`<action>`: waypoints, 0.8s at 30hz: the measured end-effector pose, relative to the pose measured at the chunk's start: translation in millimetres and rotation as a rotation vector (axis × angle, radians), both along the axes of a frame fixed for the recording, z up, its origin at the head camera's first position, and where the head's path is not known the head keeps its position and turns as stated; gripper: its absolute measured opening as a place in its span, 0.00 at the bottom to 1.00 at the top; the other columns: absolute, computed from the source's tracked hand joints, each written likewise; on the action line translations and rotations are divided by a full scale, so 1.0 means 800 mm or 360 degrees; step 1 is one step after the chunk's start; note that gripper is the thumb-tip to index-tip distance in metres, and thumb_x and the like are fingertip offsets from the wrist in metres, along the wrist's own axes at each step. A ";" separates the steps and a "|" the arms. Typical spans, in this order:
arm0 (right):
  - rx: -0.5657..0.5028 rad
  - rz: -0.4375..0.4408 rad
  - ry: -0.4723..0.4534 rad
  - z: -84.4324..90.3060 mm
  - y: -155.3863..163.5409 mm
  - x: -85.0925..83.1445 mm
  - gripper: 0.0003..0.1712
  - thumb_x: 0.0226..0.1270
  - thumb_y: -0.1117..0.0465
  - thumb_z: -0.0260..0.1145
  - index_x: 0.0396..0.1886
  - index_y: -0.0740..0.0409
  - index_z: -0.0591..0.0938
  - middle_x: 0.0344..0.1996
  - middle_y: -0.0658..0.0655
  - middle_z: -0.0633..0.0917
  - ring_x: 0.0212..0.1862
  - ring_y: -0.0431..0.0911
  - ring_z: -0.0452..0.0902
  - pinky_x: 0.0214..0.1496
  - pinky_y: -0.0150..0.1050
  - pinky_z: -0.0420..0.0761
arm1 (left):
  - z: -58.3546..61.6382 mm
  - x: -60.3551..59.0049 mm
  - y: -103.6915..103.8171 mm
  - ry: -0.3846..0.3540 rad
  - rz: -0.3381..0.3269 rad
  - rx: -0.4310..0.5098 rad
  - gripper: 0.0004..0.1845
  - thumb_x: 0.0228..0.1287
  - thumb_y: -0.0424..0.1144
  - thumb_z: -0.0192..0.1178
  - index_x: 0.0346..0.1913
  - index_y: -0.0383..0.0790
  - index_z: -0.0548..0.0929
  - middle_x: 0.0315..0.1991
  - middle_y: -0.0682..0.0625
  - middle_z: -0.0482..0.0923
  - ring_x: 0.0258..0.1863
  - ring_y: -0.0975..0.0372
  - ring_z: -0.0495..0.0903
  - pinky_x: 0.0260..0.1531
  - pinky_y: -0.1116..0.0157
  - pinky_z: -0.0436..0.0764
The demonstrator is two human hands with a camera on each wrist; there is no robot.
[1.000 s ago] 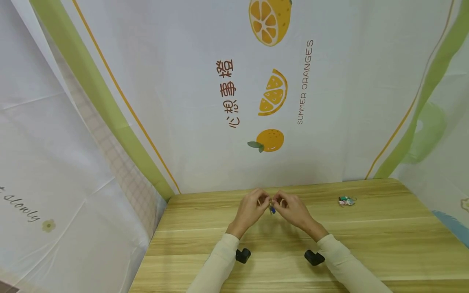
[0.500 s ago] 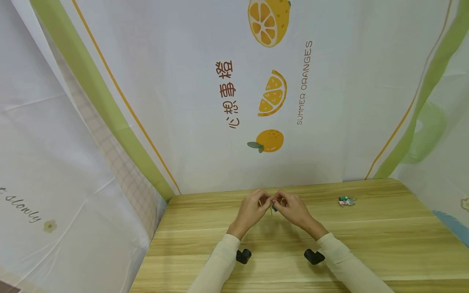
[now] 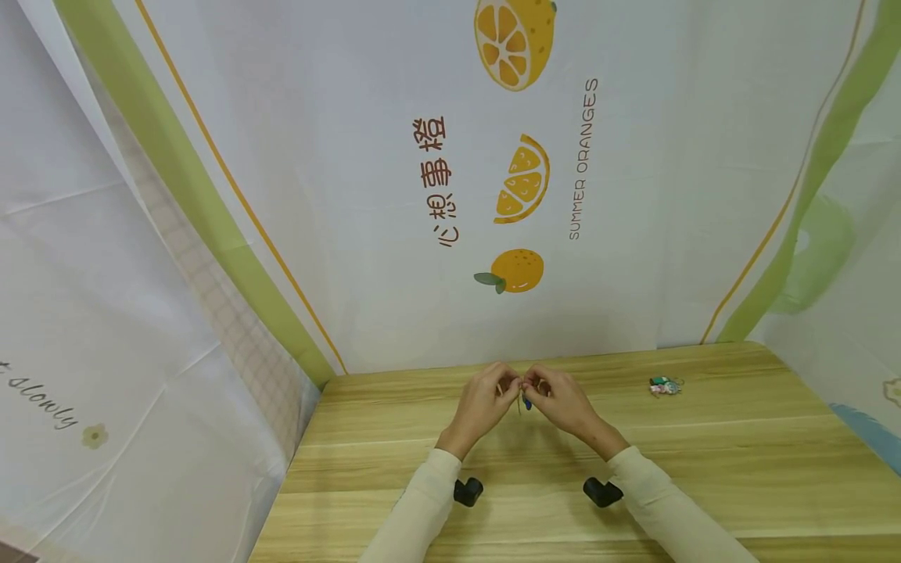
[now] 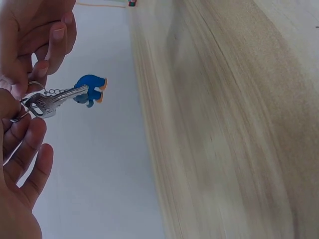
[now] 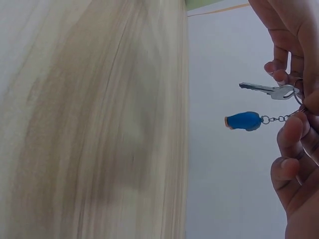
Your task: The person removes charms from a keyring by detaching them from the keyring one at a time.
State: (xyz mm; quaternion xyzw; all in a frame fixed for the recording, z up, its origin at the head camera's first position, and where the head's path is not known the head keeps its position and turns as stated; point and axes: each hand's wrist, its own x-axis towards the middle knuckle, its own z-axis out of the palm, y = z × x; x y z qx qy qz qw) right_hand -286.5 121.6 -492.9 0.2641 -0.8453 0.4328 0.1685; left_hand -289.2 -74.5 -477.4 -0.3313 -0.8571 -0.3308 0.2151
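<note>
My left hand and right hand meet fingertip to fingertip above the far part of the table. Between them hangs a silver key beside a small blue animal charm with orange feet, on a short metal chain. In the left wrist view, the left fingers pinch a metal ring at the key's head. The right fingers pinch the keychain's ring at the chain's upper end. Thumbs and fingertips partly hide where the rings come together.
More keychains with green and pink figures lie on the wooden table to the right. A white curtain with orange prints stands at its back edge. Black wrist-camera pieces show near both forearms.
The key and charm have swung a little and now hang more side by side. Both hands keep almost the same place, with only small finger movements.
</note>
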 end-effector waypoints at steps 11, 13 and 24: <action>-0.0008 0.0041 0.0091 -0.003 0.002 0.001 0.09 0.74 0.66 0.68 0.36 0.47 0.83 0.28 0.42 0.82 0.26 0.32 0.69 0.28 0.31 0.72 | 0.000 -0.003 -0.004 -0.0002 0.0041 0.0031 0.04 0.78 0.35 0.63 0.44 0.40 0.88 0.36 0.51 0.85 0.33 0.65 0.83 0.34 0.74 0.83; -0.0010 0.0040 0.0085 -0.003 0.002 0.002 0.09 0.75 0.66 0.68 0.36 0.46 0.83 0.29 0.42 0.82 0.26 0.32 0.69 0.29 0.32 0.73 | 0.000 -0.003 -0.005 -0.0002 0.0048 0.0029 0.04 0.78 0.35 0.64 0.44 0.40 0.88 0.36 0.51 0.85 0.33 0.65 0.83 0.34 0.74 0.83; -0.0027 0.0032 0.0074 -0.007 0.002 0.002 0.06 0.75 0.65 0.69 0.38 0.48 0.85 0.31 0.44 0.85 0.27 0.31 0.72 0.30 0.31 0.76 | -0.002 -0.004 -0.005 -0.0020 0.0062 0.0043 0.03 0.77 0.34 0.64 0.43 0.41 0.87 0.36 0.51 0.85 0.32 0.64 0.83 0.34 0.74 0.83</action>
